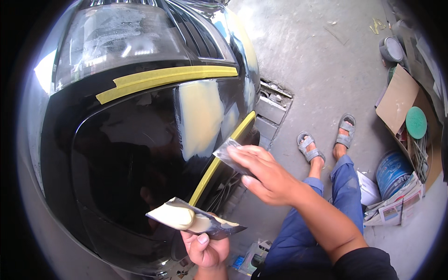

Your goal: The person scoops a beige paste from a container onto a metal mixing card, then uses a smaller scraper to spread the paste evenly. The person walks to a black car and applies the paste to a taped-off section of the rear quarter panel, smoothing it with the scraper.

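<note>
Head view: a black car panel is occupying nine o'clock, its tan patch lying near eleven; at six, the left grip is supporting a plate of filler; at four, the right grip is pinching a spreader. Filler-spreading is seemingly occurring, next calling for flat contact.

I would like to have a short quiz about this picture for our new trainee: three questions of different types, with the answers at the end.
1. What does the left hand hold?
A) a hammer
B) a flat plate bearing cream paste
C) a spray gun

2. True or false: the right hand is empty.

3. Fill in the colour: the tape stuck on the black car is ____.

Key:
1. B
2. False; it holds a thin, flat spreader.
3. yellow
</note>
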A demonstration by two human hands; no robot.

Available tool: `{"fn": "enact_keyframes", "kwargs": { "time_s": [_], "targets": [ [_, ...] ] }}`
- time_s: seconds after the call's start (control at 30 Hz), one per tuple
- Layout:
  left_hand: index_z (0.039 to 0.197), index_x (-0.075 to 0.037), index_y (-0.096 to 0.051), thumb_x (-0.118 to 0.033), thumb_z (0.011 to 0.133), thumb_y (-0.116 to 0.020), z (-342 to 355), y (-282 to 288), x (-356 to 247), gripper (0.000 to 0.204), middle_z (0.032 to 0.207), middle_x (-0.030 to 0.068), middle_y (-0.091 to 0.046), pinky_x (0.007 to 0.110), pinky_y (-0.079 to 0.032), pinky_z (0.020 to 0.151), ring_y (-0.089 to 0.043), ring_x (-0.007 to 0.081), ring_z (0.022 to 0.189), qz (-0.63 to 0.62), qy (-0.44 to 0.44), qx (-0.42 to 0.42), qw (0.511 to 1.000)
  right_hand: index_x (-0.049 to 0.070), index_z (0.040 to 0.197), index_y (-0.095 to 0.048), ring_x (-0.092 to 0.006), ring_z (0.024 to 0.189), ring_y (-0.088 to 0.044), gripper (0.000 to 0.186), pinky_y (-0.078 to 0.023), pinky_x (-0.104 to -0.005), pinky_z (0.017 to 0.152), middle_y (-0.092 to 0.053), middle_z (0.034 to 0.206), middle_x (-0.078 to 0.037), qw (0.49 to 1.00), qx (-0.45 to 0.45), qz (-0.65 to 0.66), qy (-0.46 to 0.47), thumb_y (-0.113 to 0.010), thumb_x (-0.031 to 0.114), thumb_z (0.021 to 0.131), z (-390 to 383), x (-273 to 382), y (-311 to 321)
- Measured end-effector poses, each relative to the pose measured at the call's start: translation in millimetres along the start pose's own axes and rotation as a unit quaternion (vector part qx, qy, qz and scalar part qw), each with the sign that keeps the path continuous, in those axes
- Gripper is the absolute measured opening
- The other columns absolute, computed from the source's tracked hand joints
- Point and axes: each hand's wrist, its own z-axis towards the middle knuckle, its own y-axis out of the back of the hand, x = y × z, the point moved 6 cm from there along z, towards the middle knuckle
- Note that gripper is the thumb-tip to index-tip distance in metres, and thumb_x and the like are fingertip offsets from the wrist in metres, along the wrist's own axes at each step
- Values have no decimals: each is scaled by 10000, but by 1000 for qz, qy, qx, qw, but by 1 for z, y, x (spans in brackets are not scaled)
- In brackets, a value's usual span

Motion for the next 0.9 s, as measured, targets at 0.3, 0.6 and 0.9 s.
{"fn": "enact_keyframes", "kwargs": {
  "time_s": [0.3,0.6,0.9],
  "targets": [
    [1371,61,-352,5,783,-483,17,-31,27,605,1325,184,-497,420,-346,1088,-494,287,1230,-67,16,-10,998,23,1382,-454,-316,1300,-433,519,-312,-420,1092,-492,1395,-152,981,78,179,18,-561,74,877,-45,63,29],
    [1397,-1,-305,28,780,-472,19,-48,36,640,1350,155,-463,432,-352,1084,-476,285,1238,-85,-68,-10,994,7,1323,-420,-270,1153,-576,564,-470,-452,996,-545,1281,-203,883,-237,357,-190,-680,102,831,-76,21,106],
    [1442,-118,-303,43,800,-462,30,-79,88,681,1422,121,-415,516,-295,1118,-398,292,1327,-204,-197,16,959,18,1369,-394,-180,1078,-595,587,-473,-308,922,-612,1181,-153,948,-20,241,-205,-651,-46,846,-52,17,121]
  ]
}}
